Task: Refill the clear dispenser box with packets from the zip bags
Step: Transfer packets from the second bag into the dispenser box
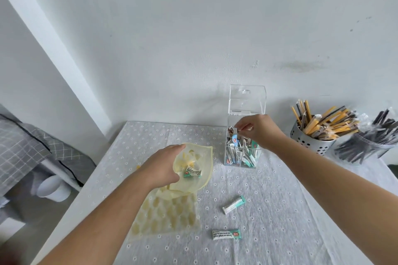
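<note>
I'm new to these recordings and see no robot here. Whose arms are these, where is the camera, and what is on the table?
There is no robot. A person works with bare hands, and the one camera sits on their head, looking down. The left hand holds a yellowish zip bag with packets inside. The right hand pinches a packet at the top of the clear box, whose lid stands open. Loose packets and a second bag lie on the flowered cloth. A metal holder of sticks stands at the right.
</note>
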`<act>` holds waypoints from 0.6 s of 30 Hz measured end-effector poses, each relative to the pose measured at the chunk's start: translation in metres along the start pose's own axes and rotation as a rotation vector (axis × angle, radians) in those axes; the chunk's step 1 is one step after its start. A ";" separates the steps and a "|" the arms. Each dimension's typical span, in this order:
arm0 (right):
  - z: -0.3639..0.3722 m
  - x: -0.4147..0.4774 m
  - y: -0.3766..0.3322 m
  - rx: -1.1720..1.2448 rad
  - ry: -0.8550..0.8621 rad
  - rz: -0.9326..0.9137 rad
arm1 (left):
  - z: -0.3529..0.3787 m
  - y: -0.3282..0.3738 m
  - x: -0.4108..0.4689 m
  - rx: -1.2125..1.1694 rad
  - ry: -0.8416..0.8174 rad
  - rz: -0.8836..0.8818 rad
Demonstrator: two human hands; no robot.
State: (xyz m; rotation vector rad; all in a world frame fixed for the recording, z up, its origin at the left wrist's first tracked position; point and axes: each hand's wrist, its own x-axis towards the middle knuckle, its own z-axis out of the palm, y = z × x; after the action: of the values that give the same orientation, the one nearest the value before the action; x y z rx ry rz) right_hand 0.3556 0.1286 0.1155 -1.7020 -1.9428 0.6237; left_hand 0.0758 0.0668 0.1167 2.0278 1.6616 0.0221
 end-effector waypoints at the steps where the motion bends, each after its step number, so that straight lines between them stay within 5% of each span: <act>1: 0.002 -0.004 -0.011 0.045 0.000 -0.025 | -0.001 0.001 -0.002 -0.007 0.002 -0.003; 7: 0.040 -0.035 -0.065 0.117 -0.148 -0.176 | -0.003 0.006 -0.015 -0.066 -0.014 0.013; 11: 0.083 -0.042 -0.075 -0.099 -0.314 -0.268 | 0.003 0.011 -0.021 -0.087 -0.040 0.024; 18: 0.142 -0.020 -0.066 -0.471 -0.538 -0.128 | 0.007 0.015 -0.026 -0.087 -0.049 0.041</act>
State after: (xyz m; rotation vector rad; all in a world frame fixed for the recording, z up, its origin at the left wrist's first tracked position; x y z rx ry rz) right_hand 0.2185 0.0967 0.0446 -1.7770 -2.7313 0.6607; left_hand 0.0855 0.0383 0.1242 1.9811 1.5621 0.0578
